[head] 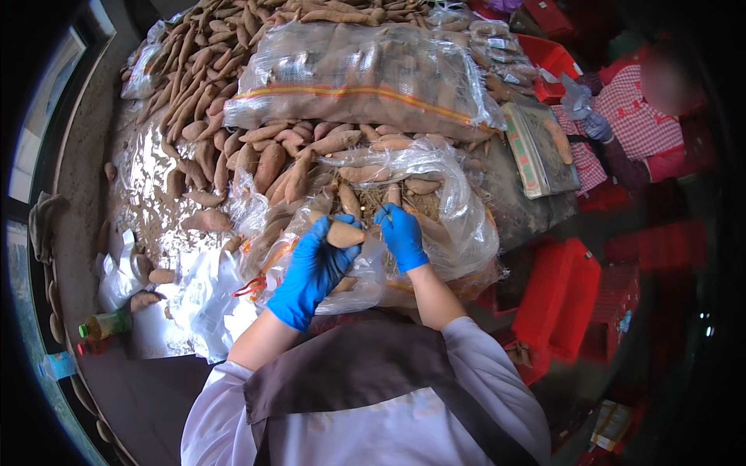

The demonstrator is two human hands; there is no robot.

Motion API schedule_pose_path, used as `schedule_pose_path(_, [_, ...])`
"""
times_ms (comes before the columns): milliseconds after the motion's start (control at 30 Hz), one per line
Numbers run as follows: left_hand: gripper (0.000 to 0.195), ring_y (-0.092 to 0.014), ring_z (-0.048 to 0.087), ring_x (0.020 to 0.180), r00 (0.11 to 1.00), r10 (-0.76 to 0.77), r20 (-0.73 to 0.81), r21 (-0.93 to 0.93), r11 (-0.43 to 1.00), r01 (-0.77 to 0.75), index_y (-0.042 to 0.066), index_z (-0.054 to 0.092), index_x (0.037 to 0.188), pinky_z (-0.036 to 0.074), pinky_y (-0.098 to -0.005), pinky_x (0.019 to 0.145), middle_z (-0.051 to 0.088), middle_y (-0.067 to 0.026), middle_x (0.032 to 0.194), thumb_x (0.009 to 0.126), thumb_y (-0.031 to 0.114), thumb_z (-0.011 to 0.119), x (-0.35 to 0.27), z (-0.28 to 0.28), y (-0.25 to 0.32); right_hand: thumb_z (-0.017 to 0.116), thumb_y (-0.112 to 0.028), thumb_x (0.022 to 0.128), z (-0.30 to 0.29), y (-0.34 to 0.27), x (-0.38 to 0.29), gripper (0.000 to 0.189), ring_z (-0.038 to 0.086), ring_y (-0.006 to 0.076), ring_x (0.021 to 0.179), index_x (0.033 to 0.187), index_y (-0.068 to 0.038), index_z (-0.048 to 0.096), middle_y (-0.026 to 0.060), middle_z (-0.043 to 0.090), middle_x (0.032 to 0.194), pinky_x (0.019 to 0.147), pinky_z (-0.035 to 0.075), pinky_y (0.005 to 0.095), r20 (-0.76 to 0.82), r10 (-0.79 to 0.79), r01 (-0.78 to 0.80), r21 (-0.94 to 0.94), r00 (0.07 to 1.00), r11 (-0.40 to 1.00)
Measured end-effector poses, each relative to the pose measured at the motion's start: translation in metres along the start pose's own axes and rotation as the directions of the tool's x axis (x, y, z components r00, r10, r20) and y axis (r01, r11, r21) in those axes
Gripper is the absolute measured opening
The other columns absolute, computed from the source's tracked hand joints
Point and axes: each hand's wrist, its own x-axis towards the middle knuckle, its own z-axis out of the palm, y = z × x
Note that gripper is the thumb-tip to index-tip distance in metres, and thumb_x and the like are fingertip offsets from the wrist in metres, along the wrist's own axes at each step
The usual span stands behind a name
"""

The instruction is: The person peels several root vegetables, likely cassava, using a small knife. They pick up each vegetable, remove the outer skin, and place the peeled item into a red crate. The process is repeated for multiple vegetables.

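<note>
My left hand (320, 268), in a blue glove, grips a sweet potato (345, 233) whose pale tip points right. Close by on the right, my right hand (402, 233), gloved the same way, has its fingers curled; whether something small is between them cannot be made out. Both hands are above an opened clear plastic sack (466, 215) holding loose sweet potatoes (365, 173) and dry root bits. Beyond lies a full woven see-through sack (361, 76) of sweet potatoes with a red and yellow stripe. Clear plastic film also lies beneath my left hand.
A heap of sweet potatoes (198, 81) covers the back left. White plastic bags (204, 297) and a green-capped bottle (108, 324) are at the left. At the right are a weighing scale (539, 154), red crates (556, 297) and a person in a checked apron holding a plastic bag (576, 96).
</note>
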Motion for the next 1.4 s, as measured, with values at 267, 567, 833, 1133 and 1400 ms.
schedule_pose_path(267, [0.027,-0.027,0.055,0.099,1.000,0.004,-0.002,-0.013,1.000,-0.004,0.000,0.051,0.109,0.044,-0.0439,0.091,0.056,-0.0133,0.105,0.083,0.007,0.055,-0.007,0.000,0.006,0.063,-0.011,0.071,-0.057,0.062,0.059,0.043,0.055,0.0366,0.094,0.113,-0.011,0.052,0.0167,0.051,0.113,0.080,0.047,0.0434,-0.026,0.114,-0.115,-0.382,0.993,0.917])
schedule_pose_path(567, [0.023,-0.025,0.055,0.094,0.998,0.014,-0.063,0.049,0.999,-0.011,0.001,0.054,0.104,0.044,-0.0420,0.090,0.056,-0.0124,0.101,0.083,0.008,0.056,-0.007,-0.002,0.009,0.068,-0.015,0.069,-0.058,0.078,0.066,0.042,0.056,0.0356,0.090,0.108,-0.007,0.054,0.0159,0.057,0.099,0.076,0.046,0.0402,0.092,0.144,-0.094,-0.412,0.985,0.906])
schedule_pose_path(833, [0.023,-0.024,0.055,0.093,0.994,0.053,-0.100,0.081,0.996,-0.045,0.000,0.054,0.103,0.044,-0.0414,0.090,0.056,-0.0116,0.100,0.083,0.009,0.056,-0.018,-0.012,0.013,0.063,-0.019,0.082,-0.078,0.097,0.036,0.023,0.054,0.0127,0.081,0.097,-0.003,0.059,0.0043,0.059,0.088,0.073,0.045,0.0259,0.380,0.432,-0.573,0.603,0.818,0.555])
schedule_pose_path(1133, [0.024,-0.024,0.055,0.096,0.994,0.029,-0.106,0.147,0.989,-0.013,0.000,0.054,0.103,0.044,-0.0416,0.090,0.056,-0.0129,0.104,0.080,0.008,0.057,-0.012,0.005,0.008,0.071,-0.029,0.073,-0.037,0.066,0.023,0.045,0.056,0.0323,0.085,0.103,0.001,0.056,0.0209,0.059,0.095,0.075,0.045,0.0386,-0.076,0.144,-0.154,-0.152,0.987,0.976])
schedule_pose_path(1400, [0.028,-0.017,0.056,0.090,0.969,0.213,0.122,0.661,0.711,-0.240,0.001,0.054,0.105,0.045,-0.0295,0.082,0.057,-0.0099,0.107,0.077,-0.001,0.054,-0.018,0.028,0.014,0.062,-0.018,0.085,-0.064,-0.090,-0.017,0.029,0.052,0.0104,0.092,0.108,-0.002,0.056,0.0038,0.059,0.100,0.084,0.043,0.0247,0.160,0.194,-0.237,0.836,0.968,0.495])
